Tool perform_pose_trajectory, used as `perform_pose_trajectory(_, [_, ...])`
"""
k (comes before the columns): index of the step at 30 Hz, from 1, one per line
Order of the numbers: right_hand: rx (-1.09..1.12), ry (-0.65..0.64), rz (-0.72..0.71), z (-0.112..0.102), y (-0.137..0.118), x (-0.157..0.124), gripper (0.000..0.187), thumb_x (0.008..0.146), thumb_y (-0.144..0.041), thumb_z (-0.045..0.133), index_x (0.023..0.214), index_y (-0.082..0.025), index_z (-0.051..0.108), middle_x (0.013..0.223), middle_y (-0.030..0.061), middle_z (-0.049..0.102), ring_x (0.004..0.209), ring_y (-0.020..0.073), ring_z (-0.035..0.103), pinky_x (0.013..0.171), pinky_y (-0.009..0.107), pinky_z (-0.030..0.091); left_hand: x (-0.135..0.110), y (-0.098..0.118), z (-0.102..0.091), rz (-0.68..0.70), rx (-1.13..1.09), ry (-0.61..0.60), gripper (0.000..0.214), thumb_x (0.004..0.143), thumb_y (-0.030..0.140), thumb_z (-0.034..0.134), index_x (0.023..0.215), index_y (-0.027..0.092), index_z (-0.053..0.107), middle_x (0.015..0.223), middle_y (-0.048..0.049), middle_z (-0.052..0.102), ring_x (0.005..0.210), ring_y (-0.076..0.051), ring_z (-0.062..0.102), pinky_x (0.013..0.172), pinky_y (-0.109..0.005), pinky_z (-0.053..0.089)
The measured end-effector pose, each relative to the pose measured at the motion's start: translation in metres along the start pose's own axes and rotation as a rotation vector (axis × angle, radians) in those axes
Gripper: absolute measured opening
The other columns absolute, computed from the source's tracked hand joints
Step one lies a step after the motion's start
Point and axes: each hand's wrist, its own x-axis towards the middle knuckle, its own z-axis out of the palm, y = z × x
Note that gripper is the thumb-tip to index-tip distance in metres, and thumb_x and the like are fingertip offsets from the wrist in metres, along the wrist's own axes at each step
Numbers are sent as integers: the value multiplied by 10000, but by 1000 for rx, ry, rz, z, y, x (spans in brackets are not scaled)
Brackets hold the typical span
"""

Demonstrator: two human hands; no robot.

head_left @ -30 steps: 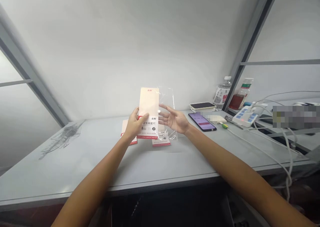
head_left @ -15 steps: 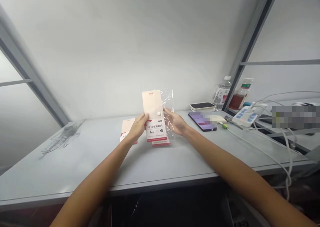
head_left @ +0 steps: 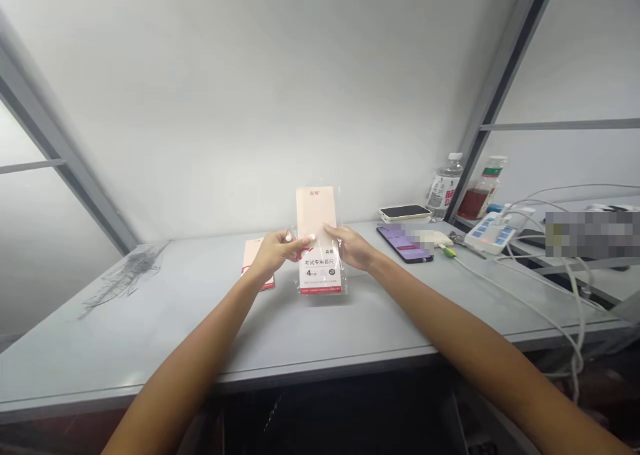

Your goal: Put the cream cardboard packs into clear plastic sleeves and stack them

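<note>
A pale pink and white ruler-set card [head_left: 318, 240] stands upright above the grey table [head_left: 300, 328], sitting inside a clear plastic sleeve [head_left: 342, 268]. My left hand [head_left: 275, 251] pinches the card's left edge at mid height. On the other side my right hand [head_left: 351, 247] grips the sleeve and card together. Another card of the same kind [head_left: 253, 259] lies flat on the table behind my left hand, partly hidden by it.
A phone with a lit screen [head_left: 404, 243] lies to the right, beyond it a second device [head_left: 404, 212], two bottles [head_left: 445, 189], a power strip [head_left: 491, 233] and white cables [head_left: 550, 308]. Dark scraps [head_left: 125, 275] lie at the table's left. A wall stands behind.
The card moved right and down into the clear sleeve. My right hand, open a second ago, closed on the sleeve and card. My left hand shifted from the card's lower part to its left edge.
</note>
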Motion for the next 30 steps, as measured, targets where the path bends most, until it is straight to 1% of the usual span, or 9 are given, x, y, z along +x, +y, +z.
perform_pose_trajectory(2, [-8,6,1,1,2,0,303,812,-357,548,1008,-139,622,868,79,686,782,209,642,695,317,498,0,-1,1,6,0,3,342,611,434,706,619,149,517,611,-16,597,559,-116,546,546,-261,436])
perform_pose_trajectory(6, [-11,63,-5,2,2,0,310,814,-369,548,1012,-140,616,880,84,688,763,208,646,679,320,507,-1,1,2,68,-62,-106,332,708,484,600,741,153,593,675,-22,601,605,-116,556,545,-248,444])
perform_pose_trajectory(9, [-18,86,-21,2,1,0,319,818,-368,545,1018,-128,606,860,86,689,743,205,646,676,328,509,-1,2,2,69,-70,-153,346,725,489,579,709,144,607,690,-28,605,608,-113,556,592,-265,468])
perform_pose_trajectory(16, [-51,66,-41,5,2,-2,319,789,-339,591,1016,-117,612,878,84,686,765,203,638,706,316,498,-1,5,2,9,-23,-44,340,628,453,676,584,142,548,642,-26,587,597,-121,548,565,-261,449])
perform_pose_trajectory(22, [-159,17,-67,3,3,0,324,761,-362,612,1001,-146,637,919,72,682,809,204,627,752,327,480,-3,6,5,38,47,91,358,593,469,697,560,154,530,568,-12,565,540,-120,530,482,-240,375])
perform_pose_trajectory(24, [-231,53,-81,1,4,1,326,745,-377,627,973,-145,647,916,75,680,809,206,623,731,325,480,-2,5,5,54,36,124,384,631,526,646,592,154,560,568,-16,565,505,-109,504,437,-234,322])
perform_pose_trajectory(26, [-285,103,-92,-3,5,3,335,734,-399,636,943,-139,656,905,83,680,804,210,620,706,324,481,-1,4,3,63,-49,122,467,689,609,535,647,149,603,591,-32,573,486,-105,484,415,-241,298])
perform_pose_trajectory(28, [-308,130,-107,-5,5,4,352,735,-426,630,931,-134,660,887,88,679,805,212,617,701,326,482,1,4,0,62,-170,76,573,726,667,418,718,137,634,615,-49,575,487,-109,475,407,-247,299])
perform_pose_trajectory(30, [-314,128,-118,-5,5,4,363,732,-447,626,917,-136,662,857,85,680,798,211,618,698,324,483,2,4,-1,55,-245,10,593,735,673,399,754,127,629,607,-48,559,485,-107,465,407,-243,306])
